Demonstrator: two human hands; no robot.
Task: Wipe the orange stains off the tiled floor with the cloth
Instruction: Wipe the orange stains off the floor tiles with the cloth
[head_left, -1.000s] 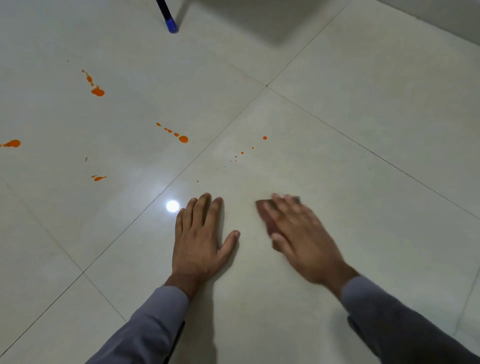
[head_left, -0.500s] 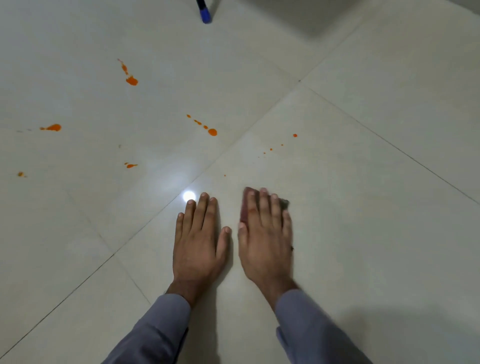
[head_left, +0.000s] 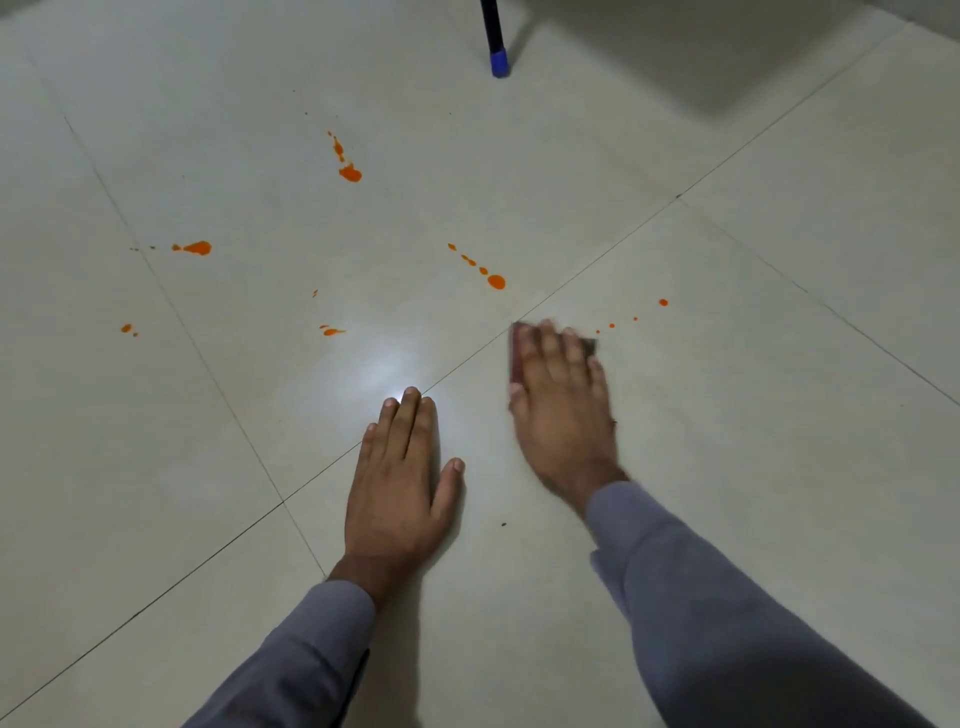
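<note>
The tiled floor (head_left: 727, 405) is pale and glossy, crossed by thin dark grout lines. Going left to right, orange stains lie scattered across its upper half. At about nine o'clock sits a small pair of drops (head_left: 128, 329), and above it, near ten o'clock, a larger blot (head_left: 196, 248) with a short tail. Toward eleven o'clock a streak (head_left: 349, 171) ends in a fat drop. Lower, just left of centre, lies a thin smear (head_left: 331, 331). Close to centre a dotted line (head_left: 484, 270) runs down to a round drop. At about two o'clock from centre a trail of fine specks (head_left: 635, 315) ends in one small round dot.

The left hand (head_left: 401, 483) lies flat on the floor at about six o'clock, palm down, fingers straight and close together, thumb spread out to the side. A bright spot of reflected light sits just at its fingertips.

The right hand (head_left: 561, 400) is at about four o'clock from centre, blurred, pressing flat on the cloth (head_left: 515, 353), fingers straight and slightly apart. The cloth is dark reddish and mostly hidden under the fingers; its edges show at the left and at the upper right, touching the floor just beside the fine specks.

Both arms wear grey sleeves (head_left: 727, 623).

At twelve o'clock a dark leg with a blue tip (head_left: 497, 57) stands on the floor.
</note>
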